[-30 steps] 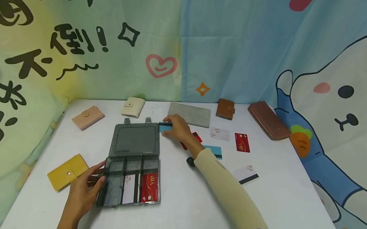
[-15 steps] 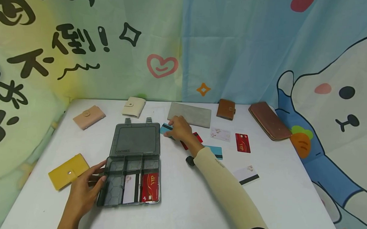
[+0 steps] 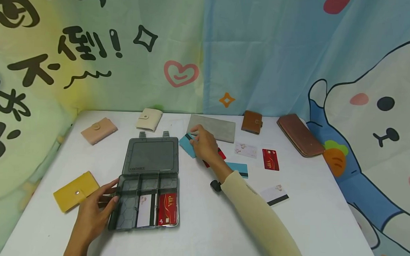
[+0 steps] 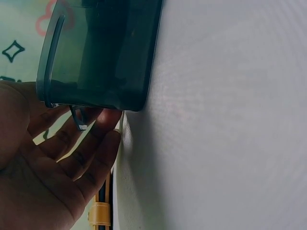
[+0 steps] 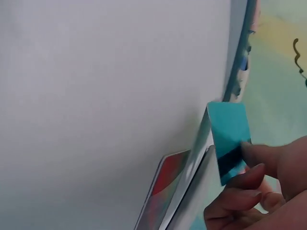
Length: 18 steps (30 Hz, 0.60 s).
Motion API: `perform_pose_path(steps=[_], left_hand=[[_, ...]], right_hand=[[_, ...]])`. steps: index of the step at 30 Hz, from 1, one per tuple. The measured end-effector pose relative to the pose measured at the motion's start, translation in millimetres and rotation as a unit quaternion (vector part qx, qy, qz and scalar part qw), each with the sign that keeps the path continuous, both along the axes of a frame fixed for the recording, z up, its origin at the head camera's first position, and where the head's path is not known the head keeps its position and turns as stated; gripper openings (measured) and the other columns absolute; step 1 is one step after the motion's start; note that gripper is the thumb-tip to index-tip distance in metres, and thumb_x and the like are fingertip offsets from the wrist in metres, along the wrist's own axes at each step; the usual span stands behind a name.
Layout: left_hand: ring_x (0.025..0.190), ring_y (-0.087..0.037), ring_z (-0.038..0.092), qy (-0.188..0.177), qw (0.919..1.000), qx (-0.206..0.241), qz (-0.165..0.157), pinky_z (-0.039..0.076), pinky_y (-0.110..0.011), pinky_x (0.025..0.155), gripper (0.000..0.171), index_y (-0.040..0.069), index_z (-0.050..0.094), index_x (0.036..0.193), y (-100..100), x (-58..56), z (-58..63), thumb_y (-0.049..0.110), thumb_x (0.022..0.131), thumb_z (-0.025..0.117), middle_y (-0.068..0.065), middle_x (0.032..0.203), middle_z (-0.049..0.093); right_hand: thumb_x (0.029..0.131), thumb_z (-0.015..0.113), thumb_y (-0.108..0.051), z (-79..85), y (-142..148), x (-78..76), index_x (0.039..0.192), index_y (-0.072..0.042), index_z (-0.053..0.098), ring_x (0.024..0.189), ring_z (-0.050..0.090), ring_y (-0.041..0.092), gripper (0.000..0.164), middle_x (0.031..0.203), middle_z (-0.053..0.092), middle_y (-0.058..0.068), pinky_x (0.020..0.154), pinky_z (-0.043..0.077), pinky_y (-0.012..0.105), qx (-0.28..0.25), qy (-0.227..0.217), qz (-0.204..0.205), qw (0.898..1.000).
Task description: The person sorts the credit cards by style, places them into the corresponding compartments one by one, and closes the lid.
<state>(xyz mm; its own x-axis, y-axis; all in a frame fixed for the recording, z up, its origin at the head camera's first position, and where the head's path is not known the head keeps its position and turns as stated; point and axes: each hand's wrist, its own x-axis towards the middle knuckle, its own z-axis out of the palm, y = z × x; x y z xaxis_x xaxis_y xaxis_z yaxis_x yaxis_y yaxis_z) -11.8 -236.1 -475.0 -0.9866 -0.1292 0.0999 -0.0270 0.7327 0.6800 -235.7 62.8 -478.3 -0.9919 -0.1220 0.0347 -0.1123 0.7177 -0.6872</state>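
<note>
In the head view my right hand point(image 3: 204, 143) pinches a blue card point(image 3: 187, 145) with a dark stripe, just right of the box's raised lid. The right wrist view shows thumb and finger on the card's striped end point(image 5: 229, 129); the card is tilted up. A dark, see-through compartment box point(image 3: 127, 212) stands with its lid point(image 3: 151, 155) folded back. Inside lie a white card point(image 3: 144, 210) with a black stripe and a red VIP card point(image 3: 167, 209), in separate front compartments. At the box's left side rests my left hand point(image 3: 95, 212), its fingers loose against the wall.
Beyond the right hand lies a grey wallet point(image 3: 218, 127). Several cards spread to the right, among them a red card point(image 3: 271, 159) and a white card point(image 3: 275, 195). A yellow wallet point(image 3: 75, 192) sits left of the box. A brown wallet point(image 3: 300, 135) is at the back right.
The right hand has shifted slightly right from the lid's edge with the blue card, which has turned from level to slanted. The left hand and the box have stayed put.
</note>
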Motion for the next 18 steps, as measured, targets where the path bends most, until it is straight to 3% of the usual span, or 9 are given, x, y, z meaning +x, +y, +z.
perform_pose_path(steps=[8,12,18], left_hand=[[0.098,-0.031,0.070,-0.009,1.0000,0.002,0.002,0.061,-0.038,0.080,0.056,0.016,0.051,0.146,1,-0.7,1.4,0.004,0.093,0.066,-0.016,0.122,0.068],[0.097,-0.031,0.070,-0.007,1.0000,0.002,0.001,0.061,-0.034,0.079,0.056,0.017,0.052,0.146,0,-0.9,1.2,0.004,0.093,0.067,-0.016,0.121,0.068],[0.097,-0.030,0.070,-0.007,1.0000,0.001,0.002,0.059,-0.024,0.078,0.056,0.017,0.052,0.145,0,-0.9,0.8,0.003,0.093,0.067,-0.015,0.121,0.069]], right_hand=[[0.099,0.060,-0.015,9.0,-4,20.4,0.133,-0.028,0.058,0.061,0.052,0.017,0.036,0.085,0.059,0.000,0.051,0.044,0.029,-0.097,0.046,0.047,0.993],[0.101,0.058,-0.016,16.2,-12,38.0,0.134,-0.029,0.056,0.051,0.047,0.018,0.035,0.088,0.059,0.000,0.043,0.038,0.027,-0.143,0.035,0.079,0.986],[0.101,0.058,-0.018,21.0,-29,66.7,0.134,-0.030,0.054,0.051,0.042,0.014,0.035,0.091,0.060,0.000,0.043,0.036,0.025,-0.184,0.002,0.152,0.971]])
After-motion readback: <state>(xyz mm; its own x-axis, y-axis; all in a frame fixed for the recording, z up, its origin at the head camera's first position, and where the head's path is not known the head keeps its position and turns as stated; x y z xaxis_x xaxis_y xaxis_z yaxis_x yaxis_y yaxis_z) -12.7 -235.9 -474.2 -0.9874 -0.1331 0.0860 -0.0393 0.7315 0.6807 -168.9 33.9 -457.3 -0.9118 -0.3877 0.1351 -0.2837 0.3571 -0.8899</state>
